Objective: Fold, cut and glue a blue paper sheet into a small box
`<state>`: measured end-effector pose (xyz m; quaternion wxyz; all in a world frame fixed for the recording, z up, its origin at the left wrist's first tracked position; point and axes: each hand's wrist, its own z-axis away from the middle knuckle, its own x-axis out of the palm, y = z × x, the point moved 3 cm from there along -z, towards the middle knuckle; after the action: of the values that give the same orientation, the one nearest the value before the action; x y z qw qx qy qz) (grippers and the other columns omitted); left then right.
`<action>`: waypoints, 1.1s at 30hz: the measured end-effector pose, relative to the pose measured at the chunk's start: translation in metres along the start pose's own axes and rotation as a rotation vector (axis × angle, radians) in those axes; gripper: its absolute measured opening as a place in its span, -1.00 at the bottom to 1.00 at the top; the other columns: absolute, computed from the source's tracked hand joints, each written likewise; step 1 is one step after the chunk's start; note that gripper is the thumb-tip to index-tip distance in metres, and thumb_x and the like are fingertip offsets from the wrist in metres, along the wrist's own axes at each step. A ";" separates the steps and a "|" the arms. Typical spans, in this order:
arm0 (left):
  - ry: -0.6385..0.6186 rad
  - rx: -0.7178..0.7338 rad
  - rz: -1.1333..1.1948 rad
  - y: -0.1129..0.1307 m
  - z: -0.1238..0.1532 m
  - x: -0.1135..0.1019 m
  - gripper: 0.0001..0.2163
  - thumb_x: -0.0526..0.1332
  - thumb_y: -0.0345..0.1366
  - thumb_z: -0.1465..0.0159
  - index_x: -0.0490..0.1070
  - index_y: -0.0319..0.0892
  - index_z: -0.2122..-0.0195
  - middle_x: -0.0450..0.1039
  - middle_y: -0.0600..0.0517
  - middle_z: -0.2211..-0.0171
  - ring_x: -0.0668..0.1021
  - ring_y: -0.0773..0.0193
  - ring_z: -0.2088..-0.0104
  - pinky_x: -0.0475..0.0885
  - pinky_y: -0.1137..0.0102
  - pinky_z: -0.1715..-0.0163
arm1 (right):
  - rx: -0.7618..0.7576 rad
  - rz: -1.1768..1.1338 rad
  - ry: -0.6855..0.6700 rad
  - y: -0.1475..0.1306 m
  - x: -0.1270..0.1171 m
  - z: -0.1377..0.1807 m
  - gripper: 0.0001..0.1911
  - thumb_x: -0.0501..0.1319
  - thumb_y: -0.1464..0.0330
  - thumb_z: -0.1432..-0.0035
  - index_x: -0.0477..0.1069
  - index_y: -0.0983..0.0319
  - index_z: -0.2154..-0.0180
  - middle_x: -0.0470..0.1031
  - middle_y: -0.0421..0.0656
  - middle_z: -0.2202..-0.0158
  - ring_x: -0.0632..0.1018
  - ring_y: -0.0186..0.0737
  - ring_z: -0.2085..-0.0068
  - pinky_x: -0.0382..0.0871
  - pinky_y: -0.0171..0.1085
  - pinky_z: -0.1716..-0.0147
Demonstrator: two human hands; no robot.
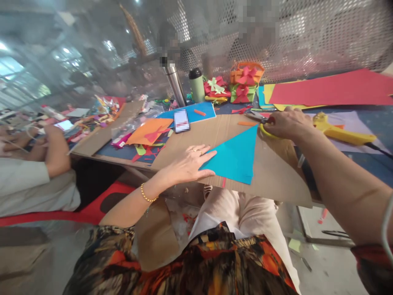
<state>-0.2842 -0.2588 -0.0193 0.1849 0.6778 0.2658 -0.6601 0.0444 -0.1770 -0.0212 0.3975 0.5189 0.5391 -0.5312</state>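
Note:
A blue paper triangle [238, 157] lies on a sheet of brown cardboard [273, 176] at the table's near edge. My left hand [188, 164] rests flat on the triangle's left tip, fingers stretched out, a ring on one finger. My right hand [287, 123] is closed over the yellow handles of a pair of scissors [259, 119] just beyond the triangle's top corner. The blades point left across the cardboard.
A yellow glue gun [340, 131] lies right of my right hand. Red paper sheets [334, 90], folded paper gift boxes [245, 84], a steel flask [175, 84], a green cup [197, 86] and a phone [181, 121] stand behind. Another person's arm [53, 149] rests at left among paper scraps.

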 end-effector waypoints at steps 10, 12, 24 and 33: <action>0.267 0.164 -0.163 0.025 0.027 0.001 -0.45 0.22 0.06 -0.48 0.46 -0.36 -0.23 0.58 -0.36 -0.17 0.60 -0.10 -0.25 0.53 0.02 -0.25 | 0.068 0.115 -0.058 -0.003 0.001 -0.001 -0.40 0.00 0.04 -0.38 0.55 0.25 -0.15 0.40 0.31 -0.20 0.46 0.34 -0.19 0.42 0.13 -0.07; 0.318 0.199 -0.165 0.028 0.032 -0.001 -0.59 0.21 -0.10 -0.52 0.50 -0.37 -0.17 0.62 -0.32 -0.12 0.64 -0.05 -0.20 0.55 0.06 -0.24 | 0.071 0.123 -0.070 -0.004 0.000 0.000 -0.40 -0.01 0.04 -0.39 0.54 0.25 -0.16 0.39 0.31 -0.21 0.46 0.32 -0.19 0.41 0.11 -0.05; 0.759 0.095 0.147 0.006 0.025 -0.015 -0.88 0.24 -0.33 -0.50 0.57 -0.11 0.17 0.70 0.04 0.30 0.69 0.30 0.30 0.60 0.36 0.19 | 0.074 0.137 -0.121 -0.006 -0.005 0.005 -0.39 -0.01 0.04 -0.41 0.51 0.27 -0.21 0.36 0.34 -0.27 0.41 0.34 -0.26 0.35 0.07 -0.04; 0.937 -0.260 0.493 -0.050 -0.006 -0.026 -0.76 0.31 -0.20 -0.39 0.38 -0.11 0.40 0.29 0.16 0.52 0.31 0.37 0.51 0.27 0.41 0.47 | 0.074 0.144 -0.112 -0.003 -0.002 0.000 -0.37 -0.01 0.00 -0.36 0.52 0.22 -0.20 0.37 0.30 -0.26 0.43 0.37 -0.26 0.39 0.09 -0.08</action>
<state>-0.3098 -0.2186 0.0115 0.2782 0.9133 0.2321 -0.1861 0.0419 -0.1770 -0.0190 0.4444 0.5401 0.4573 -0.5492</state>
